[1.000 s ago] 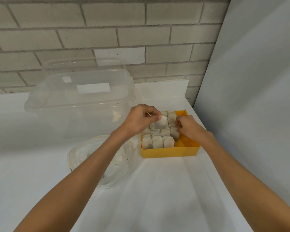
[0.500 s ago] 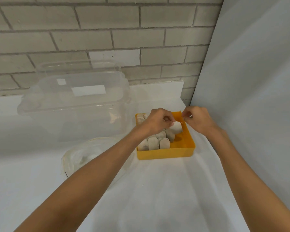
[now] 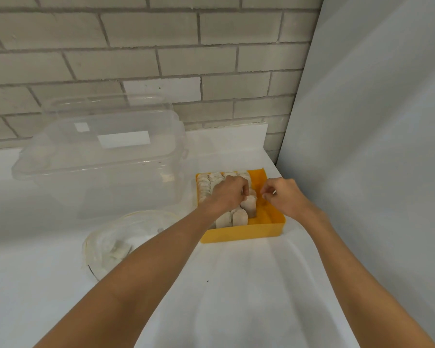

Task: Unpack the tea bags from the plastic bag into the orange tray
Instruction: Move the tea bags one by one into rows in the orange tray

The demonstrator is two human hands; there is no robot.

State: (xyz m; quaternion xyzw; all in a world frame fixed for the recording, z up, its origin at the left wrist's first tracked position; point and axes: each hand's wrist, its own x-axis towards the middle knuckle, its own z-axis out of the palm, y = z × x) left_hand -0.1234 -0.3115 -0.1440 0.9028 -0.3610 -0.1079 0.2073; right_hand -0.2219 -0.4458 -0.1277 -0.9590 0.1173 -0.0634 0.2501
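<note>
The orange tray (image 3: 241, 234) stands near the table's right edge, with several upright tea bags (image 3: 226, 219) filling its left and middle rows. My left hand (image 3: 227, 194) is over the tray and pinches one tea bag (image 3: 249, 205) at the right end of the rows, lowered among the others. My right hand (image 3: 281, 197) hovers over the tray's bare right strip with its fingers curled; whether it holds a thin string I cannot tell. The clear plastic bag (image 3: 116, 244) lies left of the tray with a few tea bags inside.
A large clear plastic bin (image 3: 98, 172) with its lid stands behind the bag, close to the tray's left side. A brick wall (image 3: 161, 59) runs along the back and a grey panel (image 3: 374, 146) closes off the right. The white table (image 3: 249, 297) spreads out in front.
My left hand carried the tea bag from the tray's middle to the right end of the rows and lowered it. My right hand drew back slightly to the right.
</note>
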